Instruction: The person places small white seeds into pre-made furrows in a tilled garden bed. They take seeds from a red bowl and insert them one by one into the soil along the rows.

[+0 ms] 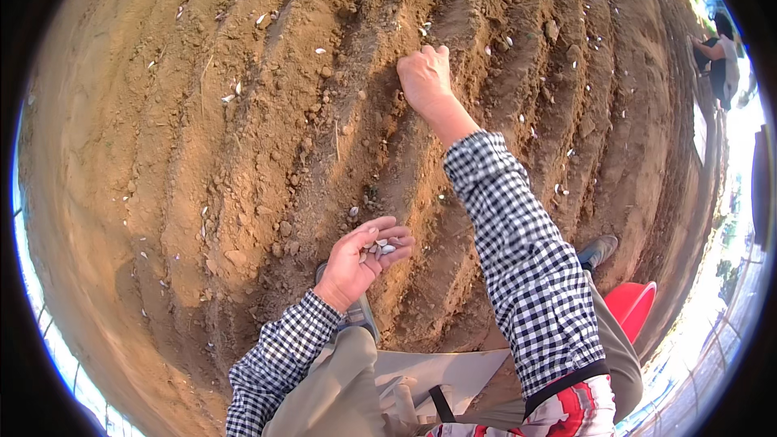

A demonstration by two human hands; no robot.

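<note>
My left hand (pixel 349 264) is palm up low over the furrows, its fingers cupped around several pale garlic cloves (pixel 383 249). Farther out, my right hand (pixel 425 77) reaches down to the soil with its fingers curled. Its fingertips are hidden behind the knuckles, so whether they pinch a clove cannot be seen. Just beyond it, garlic cloves (pixel 424 29) lie in the furrow. A single clove (pixel 353 211) rests on the soil beside my left fingers. More cloves are scattered along the neighbouring furrows, such as a clove (pixel 320 50) to the left.
Ridged brown soil (pixel 243 158) with clods spreads all around. Near my right leg stands a red plastic container (pixel 634 309), partly hidden. A pale flat sheet (pixel 473 367) lies between my legs. My right shoe (pixel 598 251) is on the soil. Another person (pixel 722 64) crouches at the far right.
</note>
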